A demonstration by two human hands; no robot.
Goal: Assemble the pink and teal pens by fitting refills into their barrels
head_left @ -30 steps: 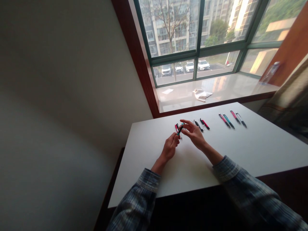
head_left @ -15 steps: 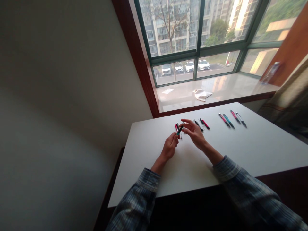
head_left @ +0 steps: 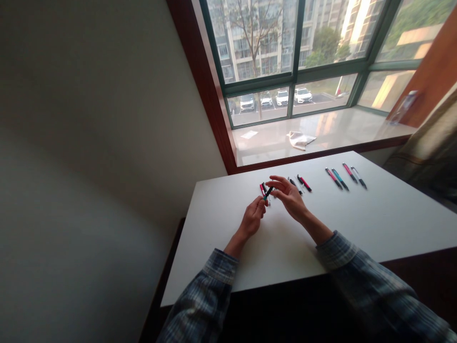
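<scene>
My left hand (head_left: 253, 216) pinches a black pen with a teal band (head_left: 267, 193) at its lower end, and the pen slants up to the right. My right hand (head_left: 290, 197) hovers just right of that pen, fingers spread and curled, holding nothing. A pink and black pen (head_left: 263, 190) lies partly hidden behind the pinched pen. Farther right on the table, a black and silver pen (head_left: 294, 186) and a red and black pen (head_left: 304, 184) lie nearest my right fingers. Several more pens (head_left: 345, 177) lie in a slanted row beyond them.
The white table (head_left: 385, 224) has a straight far edge below a polished window sill (head_left: 332, 128). A crumpled pale bag (head_left: 301, 140) rests on the sill. A grey wall rises on the left, and a draped cloth (head_left: 424, 138) hangs at the right.
My right hand has shifted slightly right, with its fingers a little farther from the pen. My left hand still pinches the pen, and the whole view has shifted slightly.
</scene>
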